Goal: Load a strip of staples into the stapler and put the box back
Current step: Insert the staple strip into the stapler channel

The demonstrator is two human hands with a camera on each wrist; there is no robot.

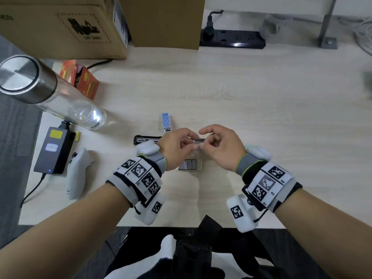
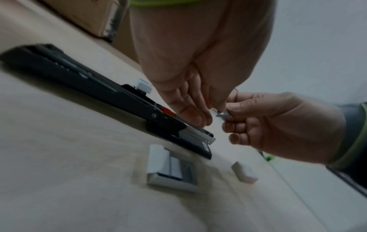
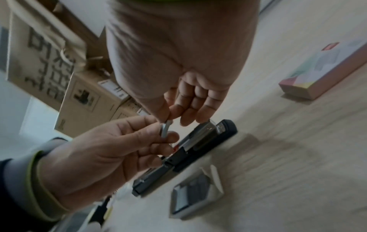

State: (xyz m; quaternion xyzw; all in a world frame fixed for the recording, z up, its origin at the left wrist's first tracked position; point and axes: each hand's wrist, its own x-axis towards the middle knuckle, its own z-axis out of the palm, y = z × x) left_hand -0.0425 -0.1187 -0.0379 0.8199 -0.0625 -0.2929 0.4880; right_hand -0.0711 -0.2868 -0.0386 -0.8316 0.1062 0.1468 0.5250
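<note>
Left hand: my left hand (image 1: pixel 177 147) hovered just above the stapler (image 2: pixel 111 100), thumb and forefinger pinched on one end of the strip of staples (image 2: pixel 223 116), the other fingers loosely curled beneath.
Right hand: my right hand (image 1: pixel 220 146) met it from the other side, thumb and forefinger pinched on the same strip, the remaining fingers curled in toward the palm.
Wrists: both were raised off the desk (image 1: pixel 261 97), the two hands nearly touching at the fingertips.
Strip of staples: one short silver strip, held in the air between both hands, directly over the stapler's front end.
Stapler: one black stapler, lying flat and opened out on the desk, its metal channel exposed under my fingers.
Staple box: one small open tray (image 1: pixel 190 165) lay on the desk on my side of the stapler; several silver strips sat side by side in it, the exact count too blurred for me to tell.
Box sleeve: one blue dotted sleeve (image 1: pixel 166 122) lay on the far side of the stapler, apart from it.
Other things left of the stapler: one glass bottle with a steel cap (image 1: pixel 46 91), one black power brick (image 1: pixel 54 150), one white controller (image 1: pixel 77 175), one orange carton (image 1: pixel 80 77).
</note>
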